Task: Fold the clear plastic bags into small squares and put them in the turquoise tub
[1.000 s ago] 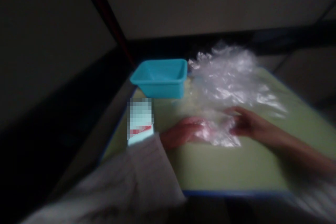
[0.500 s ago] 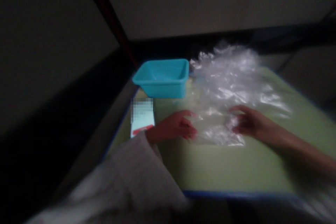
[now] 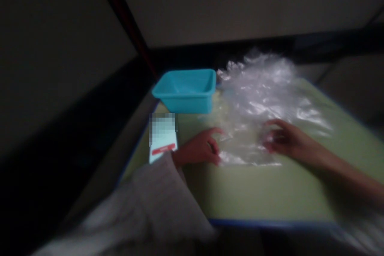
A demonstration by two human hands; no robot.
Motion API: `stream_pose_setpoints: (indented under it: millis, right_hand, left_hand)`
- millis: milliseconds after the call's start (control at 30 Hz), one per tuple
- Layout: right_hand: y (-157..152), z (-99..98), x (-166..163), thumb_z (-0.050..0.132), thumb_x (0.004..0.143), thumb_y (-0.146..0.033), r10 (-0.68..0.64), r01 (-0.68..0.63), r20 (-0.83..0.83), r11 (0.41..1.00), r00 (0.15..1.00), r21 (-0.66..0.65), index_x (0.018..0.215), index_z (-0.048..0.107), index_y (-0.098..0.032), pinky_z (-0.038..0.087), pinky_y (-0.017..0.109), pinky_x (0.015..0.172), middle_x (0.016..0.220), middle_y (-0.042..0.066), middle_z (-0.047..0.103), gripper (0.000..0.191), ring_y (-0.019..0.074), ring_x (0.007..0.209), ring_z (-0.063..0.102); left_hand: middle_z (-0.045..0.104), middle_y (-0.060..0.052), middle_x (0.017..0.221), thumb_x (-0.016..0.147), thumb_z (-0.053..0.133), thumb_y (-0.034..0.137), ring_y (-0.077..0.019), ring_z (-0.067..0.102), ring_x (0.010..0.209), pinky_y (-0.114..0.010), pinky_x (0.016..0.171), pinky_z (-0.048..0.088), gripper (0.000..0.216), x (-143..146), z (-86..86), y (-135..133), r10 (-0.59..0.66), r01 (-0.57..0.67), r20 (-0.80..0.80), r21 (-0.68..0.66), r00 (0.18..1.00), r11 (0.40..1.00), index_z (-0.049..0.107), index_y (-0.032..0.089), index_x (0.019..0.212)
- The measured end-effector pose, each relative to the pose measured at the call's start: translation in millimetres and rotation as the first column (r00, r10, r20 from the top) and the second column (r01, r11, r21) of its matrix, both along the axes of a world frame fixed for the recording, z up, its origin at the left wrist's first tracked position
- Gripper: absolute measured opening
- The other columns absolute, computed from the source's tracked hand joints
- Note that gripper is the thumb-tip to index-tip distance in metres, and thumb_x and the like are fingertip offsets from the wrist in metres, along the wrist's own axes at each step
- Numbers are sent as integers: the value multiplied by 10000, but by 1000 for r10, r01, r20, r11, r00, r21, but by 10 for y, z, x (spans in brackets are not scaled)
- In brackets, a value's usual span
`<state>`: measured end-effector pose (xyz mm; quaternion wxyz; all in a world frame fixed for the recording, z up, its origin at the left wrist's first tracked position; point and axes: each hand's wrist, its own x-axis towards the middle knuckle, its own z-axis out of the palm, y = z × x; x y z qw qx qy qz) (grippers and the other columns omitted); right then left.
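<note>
A crumpled clear plastic bag [image 3: 249, 150] lies spread between my two hands, its flat near edge towards me. My left hand [image 3: 201, 148] is at the bag's left edge, fingers curved and apart; the lower fingertips touch or nearly touch the film. On the other side, my right hand [image 3: 288, 140] has its fingers curled at the bag's right edge, with a puckered bit of film between the lower fingertips. Blur hides the exact grip there. More bunched clear plastic [image 3: 264, 84] heaps up behind.
A turquoise plastic basin [image 3: 189, 104] stands at the far left of the yellow-green table [image 3: 264, 196], which has a blue edge. A phone [image 3: 163, 140] with a lit screen and a red bar lies by my left wrist. Walls surround the table; the light is dim.
My left hand's fingers have spread apart and its thumb has moved lower at the bag's edge. The right hand has barely moved. The bag's near part looks flatter.
</note>
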<state>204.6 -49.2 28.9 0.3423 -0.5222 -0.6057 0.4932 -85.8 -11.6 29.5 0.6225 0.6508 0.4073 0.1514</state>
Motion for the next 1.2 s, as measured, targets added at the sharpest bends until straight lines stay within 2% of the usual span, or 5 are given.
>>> stream_pose_setpoints:
  millis: [233, 533, 667, 933, 1200]
  right_hand:
    - [-31, 60, -47, 690, 678, -389, -80, 78, 75, 997, 994, 28, 1090, 382, -209, 522, 333, 523, 670, -6, 603, 545, 188, 590, 635]
    - [-15, 62, -68, 664, 660, -392, -62, 63, 107, 998, 992, -3, 1071, 359, -199, 513, 328, 486, 660, 2, 619, 546, 190, 553, 630]
    - [-17, 31, -58, 661, 673, -387, -55, 57, 103, 998, 993, -20, 1046, 362, -196, 495, 314, 456, 612, -7, 615, 515, 167, 492, 599]
    - [-35, 2, -39, 681, 688, -410, 8, -5, 41, 997, 999, -81, 1029, 353, -207, 492, 303, 437, 610, -21, 608, 514, 157, 474, 596]
    - [-55, 9, -40, 637, 743, -368, 2, -1, 104, 1000, 995, -8, 1056, 355, -207, 465, 277, 401, 587, -34, 597, 451, 158, 442, 589]
  left_hand:
    - [563, 88, 667, 596, 727, 86, -132, 626, 552, -186, 465, 413, 830, 35, 32, -31, 22, -23, -37, -14, 999, 1000, 305, 219, 1297]
    - [604, 66, 664, 672, 705, 118, -120, 628, 480, -163, 418, 450, 933, 36, 30, -54, -5, 0, -57, -87, 998, 996, 134, 194, 1406]
    - [644, 54, 634, 678, 713, 123, -108, 599, 427, -145, 384, 414, 985, 43, 80, -52, -14, 4, -101, -102, 995, 995, 79, 178, 1431]
    - [689, 50, 669, 672, 729, 135, -91, 572, 403, -136, 368, 354, 1168, 35, 182, -57, -201, 158, -173, -232, 964, 960, -145, 204, 1445]
    - [676, 65, 628, 646, 736, 117, -82, 557, 401, -128, 358, 320, 1196, 31, 93, -67, -172, 144, -144, -183, 975, 972, -147, 207, 1447]
